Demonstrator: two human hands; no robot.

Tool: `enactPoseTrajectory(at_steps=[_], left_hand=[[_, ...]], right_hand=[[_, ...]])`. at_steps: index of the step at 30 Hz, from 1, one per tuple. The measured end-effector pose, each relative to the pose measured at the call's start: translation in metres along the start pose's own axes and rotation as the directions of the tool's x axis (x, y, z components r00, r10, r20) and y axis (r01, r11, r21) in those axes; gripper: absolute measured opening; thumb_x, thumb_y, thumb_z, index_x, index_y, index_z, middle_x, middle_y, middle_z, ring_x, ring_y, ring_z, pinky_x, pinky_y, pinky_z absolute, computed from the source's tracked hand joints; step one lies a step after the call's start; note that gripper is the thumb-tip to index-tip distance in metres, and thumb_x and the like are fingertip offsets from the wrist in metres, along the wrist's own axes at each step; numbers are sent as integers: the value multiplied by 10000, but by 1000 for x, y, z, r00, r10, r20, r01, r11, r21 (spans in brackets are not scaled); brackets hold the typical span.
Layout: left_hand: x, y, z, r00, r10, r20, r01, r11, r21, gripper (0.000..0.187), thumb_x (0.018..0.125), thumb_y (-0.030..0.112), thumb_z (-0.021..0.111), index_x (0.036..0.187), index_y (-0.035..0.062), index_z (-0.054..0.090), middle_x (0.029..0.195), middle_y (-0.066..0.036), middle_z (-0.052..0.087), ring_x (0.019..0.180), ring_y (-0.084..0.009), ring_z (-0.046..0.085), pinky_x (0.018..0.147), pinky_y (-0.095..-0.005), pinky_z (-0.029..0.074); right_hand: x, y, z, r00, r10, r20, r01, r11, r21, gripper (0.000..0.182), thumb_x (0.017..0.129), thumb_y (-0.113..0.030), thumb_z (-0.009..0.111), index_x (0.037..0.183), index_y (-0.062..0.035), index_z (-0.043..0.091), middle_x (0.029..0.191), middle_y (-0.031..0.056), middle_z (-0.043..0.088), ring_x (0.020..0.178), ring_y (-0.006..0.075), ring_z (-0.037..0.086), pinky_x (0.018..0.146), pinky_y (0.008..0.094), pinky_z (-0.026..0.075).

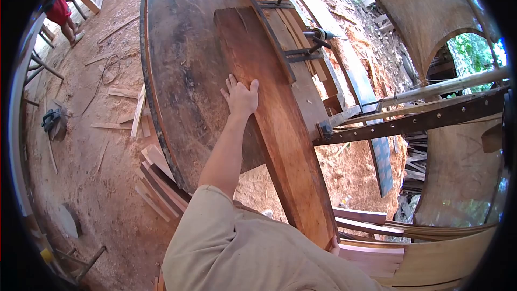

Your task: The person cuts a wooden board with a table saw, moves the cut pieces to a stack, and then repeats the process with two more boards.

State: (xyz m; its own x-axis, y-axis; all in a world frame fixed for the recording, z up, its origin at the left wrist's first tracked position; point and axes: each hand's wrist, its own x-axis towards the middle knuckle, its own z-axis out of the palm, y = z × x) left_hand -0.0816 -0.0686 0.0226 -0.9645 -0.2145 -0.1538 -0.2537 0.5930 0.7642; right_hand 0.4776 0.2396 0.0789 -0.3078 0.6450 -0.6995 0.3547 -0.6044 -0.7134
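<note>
Plank (pixel 293 145) of reddish-brown wood is long, thick and straight, with a darker, almost black far end and a brighter, orange surface toward the near end; its edges are dark, and some grain is visible. It lies on the dark, dusty desk (pixel 180 64), and its near part extends beyond the edge of this desk, close to the body of the person. The left arm (pixel 223 153) is stretched forward, and the left hand (pixel 242 99) is open, palm down, with the fingers spread and laid at the left edge of the plank, the thumb directed forward on the wood. Of the right hand (pixel 335 247) only a small part is visible, beside the near end of the plank, so I cannot tell if it is gripping. The long axis of the plank goes from the upper left to the lower right of the view, so that the far end points away from the person and a little to the left. Along the right side of its far part is a narrow wooden strip (pixel 266 29), and beside this strip are two black clamps (pixel 309 51). Several loose wood pieces (pixel 161 183) lie on the ground (pixel 118 205), left of the desk.
</note>
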Motion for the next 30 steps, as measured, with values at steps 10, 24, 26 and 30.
enactPoseTrajectory(at_steps=[10,24,26,30], left_hand=[[22,-1,-1,1000,-6,-7,6,1000,8,746,979,527,463,1266,-158,535,1608,-251,197,1508,-363,153,1217,-541,70],[57,3,-12,1000,-8,-17,8,1000,17,749,974,538,451,1270,-143,549,1604,-249,207,1507,-361,153,1218,-541,75],[64,2,-13,1000,-13,-7,13,1000,20,754,973,540,451,1279,-143,544,1605,-245,209,1508,-358,152,1218,-542,73],[74,3,-15,1000,-25,14,24,999,40,761,974,546,443,1293,-139,538,1610,-241,194,1511,-354,143,1219,-539,63]], right_hand=[[28,11,-8,997,34,70,-36,999,24,524,971,-448,549,1362,-99,566,1337,94,620,1230,302,580,1076,484,425],[-23,-23,92,996,9,88,-12,999,40,435,1028,-327,507,1333,-21,557,1346,109,604,1281,238,542,1130,395,385],[-22,-24,94,999,-15,52,14,1000,24,421,1028,-317,513,1316,-15,565,1329,107,613,1270,228,548,1128,381,388],[-25,-26,106,997,55,48,-58,995,78,402,1019,-331,531,1294,-42,581,1305,95,626,1245,224,565,1116,381,402]])
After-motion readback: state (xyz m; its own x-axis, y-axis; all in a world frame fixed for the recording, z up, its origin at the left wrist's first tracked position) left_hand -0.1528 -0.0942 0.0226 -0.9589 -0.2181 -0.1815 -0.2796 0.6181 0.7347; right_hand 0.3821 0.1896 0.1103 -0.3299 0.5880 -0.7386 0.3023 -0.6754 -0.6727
